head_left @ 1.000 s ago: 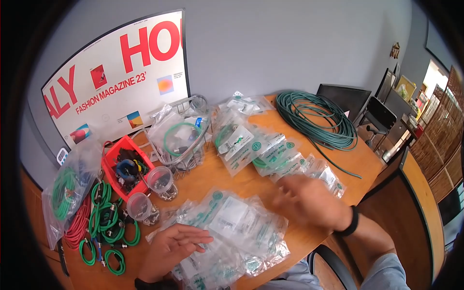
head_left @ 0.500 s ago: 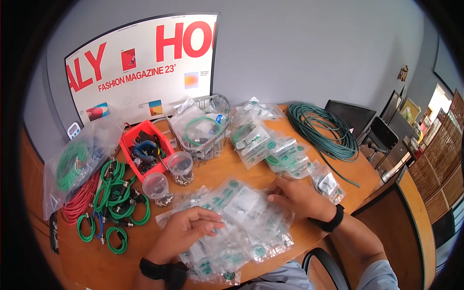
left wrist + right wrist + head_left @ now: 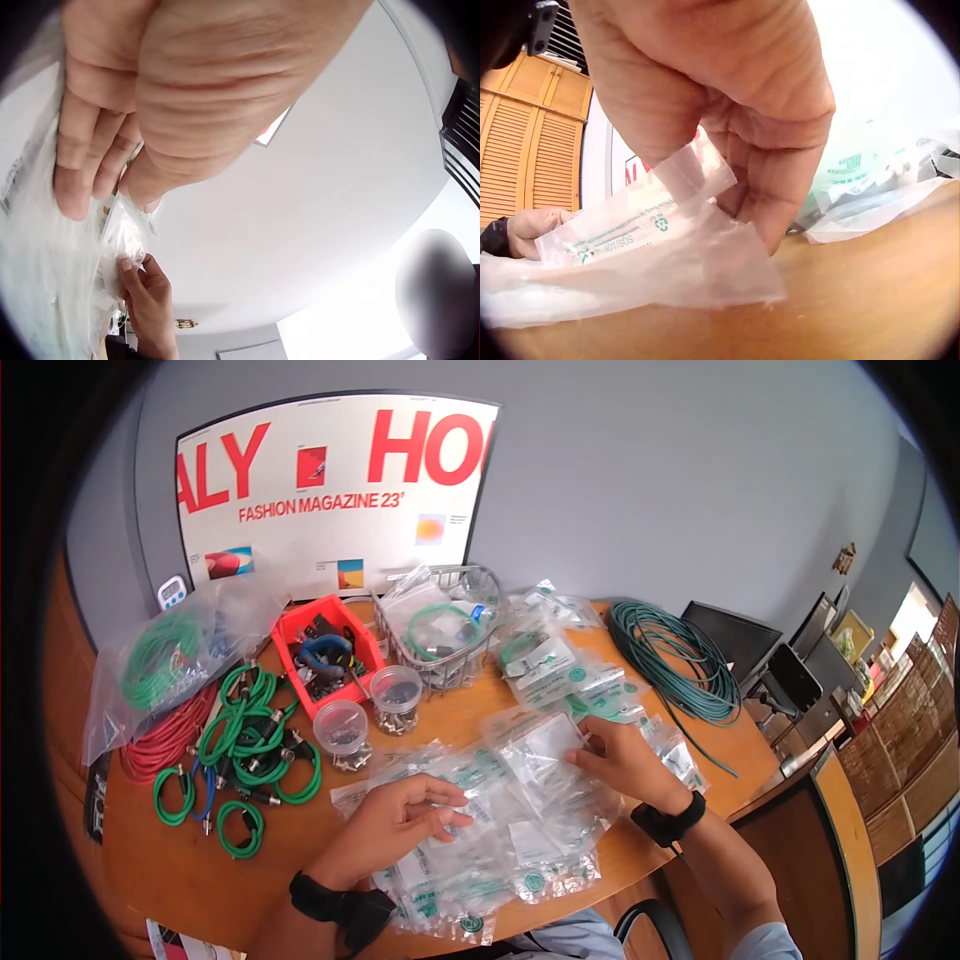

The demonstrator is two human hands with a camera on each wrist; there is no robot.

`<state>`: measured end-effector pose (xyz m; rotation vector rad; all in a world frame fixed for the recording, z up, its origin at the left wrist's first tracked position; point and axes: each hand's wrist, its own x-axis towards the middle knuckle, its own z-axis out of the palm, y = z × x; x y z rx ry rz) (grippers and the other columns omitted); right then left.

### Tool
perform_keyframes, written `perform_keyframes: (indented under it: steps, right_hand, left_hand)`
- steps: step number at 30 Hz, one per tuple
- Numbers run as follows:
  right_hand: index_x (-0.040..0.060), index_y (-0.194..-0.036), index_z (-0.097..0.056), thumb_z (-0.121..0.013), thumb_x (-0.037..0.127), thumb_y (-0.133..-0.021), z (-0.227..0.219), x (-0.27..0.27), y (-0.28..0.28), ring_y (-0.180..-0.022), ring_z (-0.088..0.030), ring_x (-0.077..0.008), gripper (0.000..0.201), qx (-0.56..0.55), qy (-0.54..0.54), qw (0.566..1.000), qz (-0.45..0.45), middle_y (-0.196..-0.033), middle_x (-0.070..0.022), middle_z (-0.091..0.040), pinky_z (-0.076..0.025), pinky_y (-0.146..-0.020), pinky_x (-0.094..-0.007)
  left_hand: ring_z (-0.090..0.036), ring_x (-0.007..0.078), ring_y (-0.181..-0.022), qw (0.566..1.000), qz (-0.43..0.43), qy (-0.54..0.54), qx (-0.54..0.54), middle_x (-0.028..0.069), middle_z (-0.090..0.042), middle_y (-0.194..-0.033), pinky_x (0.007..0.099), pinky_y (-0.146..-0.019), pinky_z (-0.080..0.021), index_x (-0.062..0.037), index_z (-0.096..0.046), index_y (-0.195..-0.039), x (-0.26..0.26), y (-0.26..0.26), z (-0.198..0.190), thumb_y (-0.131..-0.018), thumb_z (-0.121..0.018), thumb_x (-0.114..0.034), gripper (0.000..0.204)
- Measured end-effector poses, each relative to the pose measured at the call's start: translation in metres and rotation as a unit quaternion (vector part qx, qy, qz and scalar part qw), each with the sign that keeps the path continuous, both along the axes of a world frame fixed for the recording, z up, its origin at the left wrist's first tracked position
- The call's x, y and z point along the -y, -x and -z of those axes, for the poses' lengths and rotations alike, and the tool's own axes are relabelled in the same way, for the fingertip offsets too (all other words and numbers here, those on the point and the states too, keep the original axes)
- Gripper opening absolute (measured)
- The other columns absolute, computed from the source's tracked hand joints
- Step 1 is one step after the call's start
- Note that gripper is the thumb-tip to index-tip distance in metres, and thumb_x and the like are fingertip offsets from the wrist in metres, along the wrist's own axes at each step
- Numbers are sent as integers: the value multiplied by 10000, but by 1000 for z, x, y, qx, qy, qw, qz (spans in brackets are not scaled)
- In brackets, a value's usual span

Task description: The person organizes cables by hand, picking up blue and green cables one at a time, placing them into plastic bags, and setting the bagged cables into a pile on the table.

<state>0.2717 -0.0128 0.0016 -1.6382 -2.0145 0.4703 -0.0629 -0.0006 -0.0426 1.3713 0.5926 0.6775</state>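
A pile of clear plastic bags with green print (image 3: 460, 860) lies at the front of the table. My right hand (image 3: 630, 760) pinches the upper right edge of the top bag (image 3: 535, 745), which is tilted up from the pile. The right wrist view has the thumb and fingers (image 3: 769, 180) closed on the crinkled bag edge (image 3: 697, 225). Over the left part of the pile, my left hand (image 3: 405, 820) has its fingers loosely bent with nothing between them. In the left wrist view its fingers (image 3: 75, 169) lie close over the bags.
Beyond the pile stand two clear plastic cups (image 3: 340, 728), a red bin of tools (image 3: 372, 660) and a wire basket (image 3: 470, 660). Bundled green cables (image 3: 240, 730) lie at left. More filled bags (image 3: 545, 675) and a dark green cable coil (image 3: 680, 660) sit at back right.
My right hand has come left from near the filled bags to the pile, and now pinches and raises the top bag's edge. The left hand stays over the pile. The head view has shifted.
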Motion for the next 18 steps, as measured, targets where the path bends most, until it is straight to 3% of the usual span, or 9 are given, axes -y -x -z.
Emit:
perform_keyframes:
  steps: [8, 10, 11, 13, 14, 15, 16, 17, 18]
  right_hand:
    - [-31, -1100, -502, -673, 131, -936, -16, -1, -2, -689, -636, -287, 287, 34, -59, 998, 18, -751, -212, -619, -474, -644, -392]
    - [-41, -1119, -529, -652, 94, -911, -24, 0, -1, -789, -646, -430, 278, 75, -87, 993, -2, -831, -252, -655, -499, -693, -447]
    - [-41, -1119, -529, -652, 94, -911, -31, 2, 2, -789, -646, -430, 278, 73, -91, 993, -3, -831, -252, -655, -499, -693, -447]
    - [-34, -1020, -537, -697, 80, -888, -50, 7, 12, -846, -669, -379, 236, -11, -173, 985, -25, -901, -208, -687, -512, -732, -434]
    - [0, -903, -540, -740, 54, -883, -51, 9, 17, -841, -667, -211, 208, -78, -172, 982, -1, -893, -86, -687, -506, -721, -347]
    - [0, -903, -540, -740, 54, -883, -48, 9, 24, -841, -667, -211, 208, -79, -175, 981, -7, -893, -86, -687, -506, -721, -347]
    - [22, -871, -538, -739, 50, -896, -44, 10, 30, -830, -628, -137, 205, -264, -79, 961, -30, -863, -33, -650, -487, -707, -301]
    - [43, -839, -536, -739, 46, -908, -38, 11, 37, -818, -589, -62, 214, -436, 23, 898, -52, -834, 20, -614, -469, -694, -256]
    - [71, -857, -547, -746, 36, -908, -28, 11, 45, -819, -516, 8, 208, -397, 35, 916, -39, -819, 75, -543, -434, -689, -199]
  left_hand:
    - [-676, 272, -1130, 999, -7, 15, 36, 179, -625, -1254, 315, -840, -580, 73, -504, -1297, -1, 0, 5, -990, -595, -32, 337]
    - [-675, 278, -1132, 999, -8, 11, 36, 182, -624, -1255, 319, -844, -581, 74, -500, -1303, -1, 1, 3, -989, -595, -30, 344]
    - [-672, 291, -1136, 999, -10, 13, 37, 172, -632, -1245, 332, -859, -571, 55, -503, -1308, 1, 0, 1, -993, -596, -40, 342]
    - [-668, 304, -1141, 999, -18, 10, 39, 162, -641, -1234, 344, -873, -562, 37, -507, -1312, 2, 0, 2, -996, -597, -50, 340]
    - [-669, 311, -1140, 998, -21, 9, 53, 164, -641, -1236, 344, -876, -563, 39, -497, -1325, 2, 0, 4, -994, -598, -48, 357]
    - [-669, 317, -1139, 997, -25, 9, 68, 166, -640, -1239, 344, -879, -564, 41, -487, -1338, 1, -1, 4, -993, -599, -45, 374]
    - [-654, 275, -1161, 997, -14, 24, 69, 180, -608, -1286, 346, -910, -566, 59, -433, -1381, -1, 0, 1, -965, -631, -13, 467]
    - [-654, 275, -1161, 997, -21, 22, 68, 180, -608, -1286, 346, -910, -566, 59, -433, -1381, 0, 0, -1, -965, -631, -13, 467]
    - [-640, 261, -1170, 996, -19, 30, 88, 174, -609, -1283, 349, -929, -557, 56, -434, -1381, 1, 1, -3, -938, -675, -21, 511]
